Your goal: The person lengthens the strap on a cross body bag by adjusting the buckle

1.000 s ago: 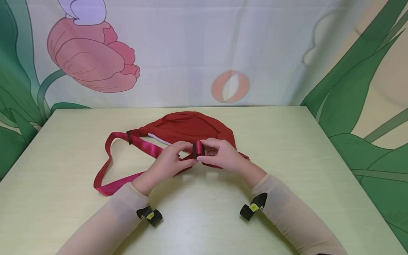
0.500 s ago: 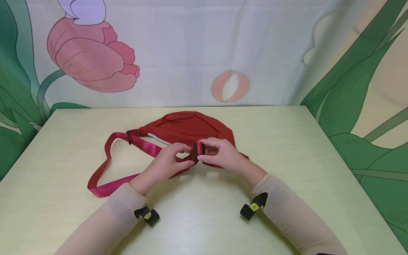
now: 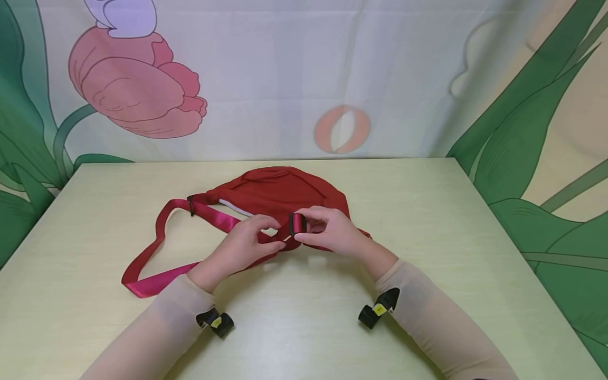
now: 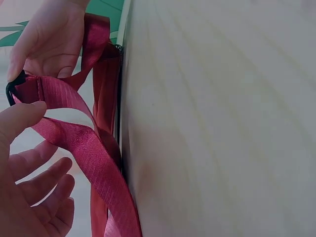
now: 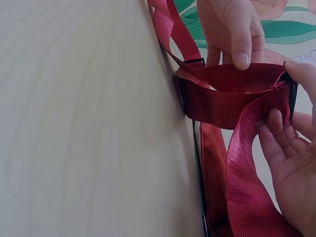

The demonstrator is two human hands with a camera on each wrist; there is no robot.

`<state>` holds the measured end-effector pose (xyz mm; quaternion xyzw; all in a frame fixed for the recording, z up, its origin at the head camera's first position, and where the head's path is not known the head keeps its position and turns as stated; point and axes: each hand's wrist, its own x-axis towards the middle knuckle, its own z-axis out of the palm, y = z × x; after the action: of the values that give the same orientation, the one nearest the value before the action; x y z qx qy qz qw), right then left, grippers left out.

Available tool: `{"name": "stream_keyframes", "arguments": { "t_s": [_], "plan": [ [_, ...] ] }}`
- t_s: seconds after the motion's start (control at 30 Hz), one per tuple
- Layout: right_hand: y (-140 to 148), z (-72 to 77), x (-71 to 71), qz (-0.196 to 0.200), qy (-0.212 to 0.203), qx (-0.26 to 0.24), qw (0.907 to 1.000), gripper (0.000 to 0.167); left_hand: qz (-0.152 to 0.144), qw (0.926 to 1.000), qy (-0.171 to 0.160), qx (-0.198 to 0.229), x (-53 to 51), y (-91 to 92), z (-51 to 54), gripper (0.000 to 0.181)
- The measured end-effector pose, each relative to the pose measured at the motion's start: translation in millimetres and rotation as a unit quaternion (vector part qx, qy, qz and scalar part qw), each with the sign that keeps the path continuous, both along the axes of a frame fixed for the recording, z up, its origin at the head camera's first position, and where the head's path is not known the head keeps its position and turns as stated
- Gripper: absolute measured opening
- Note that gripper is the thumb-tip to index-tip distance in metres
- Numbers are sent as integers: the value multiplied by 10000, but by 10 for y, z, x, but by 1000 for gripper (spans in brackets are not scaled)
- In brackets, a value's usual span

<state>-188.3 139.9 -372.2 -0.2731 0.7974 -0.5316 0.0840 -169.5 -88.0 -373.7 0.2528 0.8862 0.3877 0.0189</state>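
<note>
A red waist bag lies at the far middle of the table, its strap looped out to the left. Thumb and fingers of my right hand pinch a black strap slider threaded with shiny red webbing, held up before the bag. Left of it, my left hand has thumb and forefinger spread apart; in the left wrist view its thumb overlaps the webbing near the slider while the other fingers bend loosely below. In the right wrist view the webbing forms a loop between both hands, hiding the left fingertips.
A second black strap fitting sits near the bag's left end. The pale wooden table meets a printed curtain at its back edge. Small black cameras are worn on both sleeves.
My left hand has shifted slightly left, away from the slider. The strap's left loop has slid outward to the left. My right hand has hardly moved, still pinching the slider.
</note>
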Motion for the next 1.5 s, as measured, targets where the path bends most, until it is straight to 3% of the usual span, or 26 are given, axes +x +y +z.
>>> {"name": "stream_keyframes", "arguments": {
  "t_s": [0.2,0.37,0.5,0.63,0.83,0.97,1.13,1.37,1.5],
  "plan": [
    [-1,-13,-13,27,130,206,9997,37,-56,9996,43,-261,-14,6,0,39],
    [-9,-14,-16,101,331,660,9972,40,-186,9998,-33,109,8,69,40,62],
    [-28,-3,-12,161,528,1047,9930,58,-308,9979,-292,498,29,132,95,67],
    [-49,20,-11,229,565,1126,9918,77,-379,9957,-598,592,26,170,123,65],
    [-59,60,3,468,575,1153,9906,86,-682,9949,-510,535,-2,168,96,65],
    [-52,74,15,409,475,1119,9917,83,-867,9933,-560,527,2,161,93,67],
    [-23,93,34,448,223,1090,9928,71,-726,9899,-817,900,33,147,89,59],
    [38,133,36,514,-61,1102,9926,60,-668,9878,-589,1280,38,136,74,53],
    [106,132,5,367,-386,1099,9925,44,-506,9890,-467,1312,36,113,97,52]
  ]
}}
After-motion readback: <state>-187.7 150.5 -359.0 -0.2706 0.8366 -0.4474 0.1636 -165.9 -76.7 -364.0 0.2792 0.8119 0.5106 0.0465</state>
